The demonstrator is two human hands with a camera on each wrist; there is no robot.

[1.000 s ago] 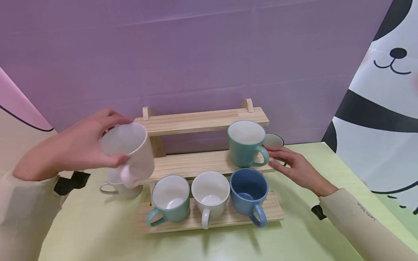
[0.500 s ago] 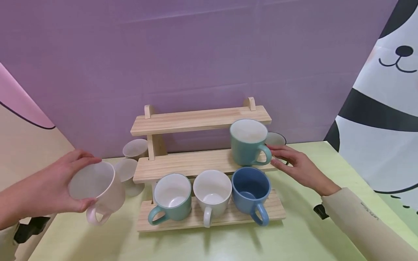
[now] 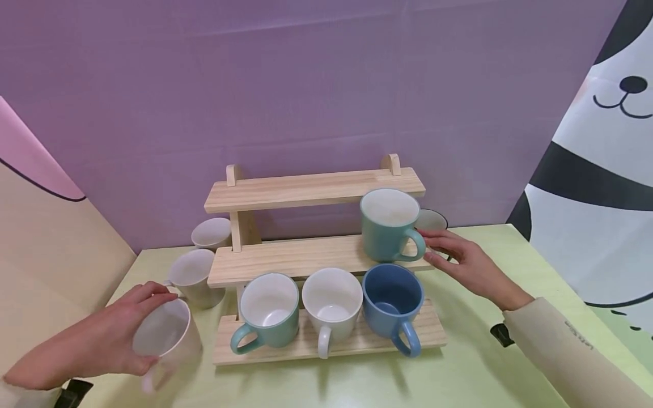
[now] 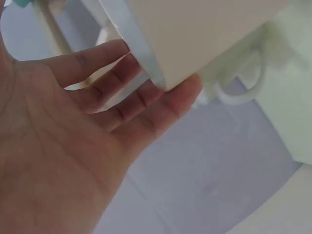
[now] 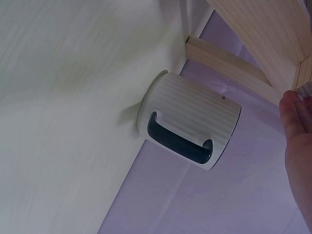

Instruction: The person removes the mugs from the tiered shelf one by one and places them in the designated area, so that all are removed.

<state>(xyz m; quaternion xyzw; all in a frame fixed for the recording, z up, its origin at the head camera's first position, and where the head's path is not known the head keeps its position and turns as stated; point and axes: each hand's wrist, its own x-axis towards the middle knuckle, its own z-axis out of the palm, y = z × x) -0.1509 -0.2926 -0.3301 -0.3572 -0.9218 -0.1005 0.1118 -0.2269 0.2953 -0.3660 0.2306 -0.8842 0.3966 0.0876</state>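
At the lower left in the head view, my left hand [image 3: 109, 334] grips a pale pink mug [image 3: 176, 343] by its rim, close over the table top. The left wrist view shows several fingertips along that mug's rim [image 4: 141, 53]. My right hand [image 3: 466, 263] reaches to the right end of the wooden rack's middle shelf [image 3: 301, 258], its fairly straight fingers right at the handle of a teal mug [image 3: 388, 232]. On the bottom shelf stand a teal mug [image 3: 278, 328], a white mug [image 3: 336, 317] and a blue mug [image 3: 390, 314].
Left of the rack, a greyish-white mug [image 3: 196, 283] and another pale mug [image 3: 211, 233] stand on the light green table [image 3: 285, 388]. A ribbed white mug [image 5: 190, 122] with a dark handle stands behind my right hand. The top shelf [image 3: 311, 190] backs onto a purple wall covering [image 3: 306, 85].
My left hand has carried the pink mug from beside the middle shelf leftward and down to the table's front left, uncovering the pale mugs behind. My right hand has stayed at the shelf end.
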